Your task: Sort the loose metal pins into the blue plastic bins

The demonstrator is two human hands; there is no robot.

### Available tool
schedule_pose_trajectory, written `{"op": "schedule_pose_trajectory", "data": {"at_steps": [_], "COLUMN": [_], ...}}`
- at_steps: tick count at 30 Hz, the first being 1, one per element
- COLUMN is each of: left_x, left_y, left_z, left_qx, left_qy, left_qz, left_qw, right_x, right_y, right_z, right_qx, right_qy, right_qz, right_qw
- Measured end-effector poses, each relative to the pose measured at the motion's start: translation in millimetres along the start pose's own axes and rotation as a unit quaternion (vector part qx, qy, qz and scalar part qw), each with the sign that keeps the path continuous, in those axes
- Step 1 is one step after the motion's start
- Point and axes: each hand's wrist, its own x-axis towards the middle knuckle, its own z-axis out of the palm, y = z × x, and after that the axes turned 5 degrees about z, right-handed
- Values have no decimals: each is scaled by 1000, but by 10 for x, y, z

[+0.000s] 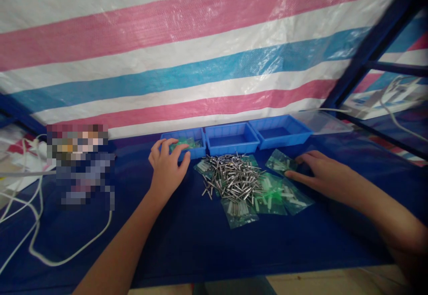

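Observation:
My left hand (170, 163) is over the left blue bin (196, 153), its fingers spread and curved above small clear bags (191, 143) with a green tint inside. Nothing shows in its grasp. On the right, my right hand (317, 170) has its thumb and fingers at the edge of a small clear plastic bag (278, 161) with thin metal pieces in it. A heap of loose silvery metal bits (236, 176) lies between the hands. Several more filled bags lie beside and under the heap, among them a front bag (239, 212) and a right bag (296, 197).
The middle blue bin (232, 138) and right blue bin (281, 132) stand along the back, beside a clear plastic sheet or lid (324, 123). White cables (73, 255) loop over the blue table (187, 250) at left. A striped tarp (200, 76) hangs behind.

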Motion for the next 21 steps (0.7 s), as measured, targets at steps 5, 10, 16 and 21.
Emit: {"op": "schedule_pose_trajectory", "data": {"at_steps": [5,10,16,21], "left_x": [-1,47,107,119], "left_y": [200,468,501,343], "left_z": [-135,-181,57,67], "left_qx": [-84,-286,-488,-528], "left_qy": [-12,-129,-182,-185], "left_qz": [71,112,-95,-141], "left_qw": [994,943,848,816], "right_x": [64,224,520,601], "right_y": [-158,-700,-1287,-1272], "right_z": [-149,-339,-127,6], "right_qx": [60,298,478,537], "right_qy": [-79,-104,-228,-336], "right_qz": [39,15,-68,-52], "right_qw": [994,949,846,772]}}
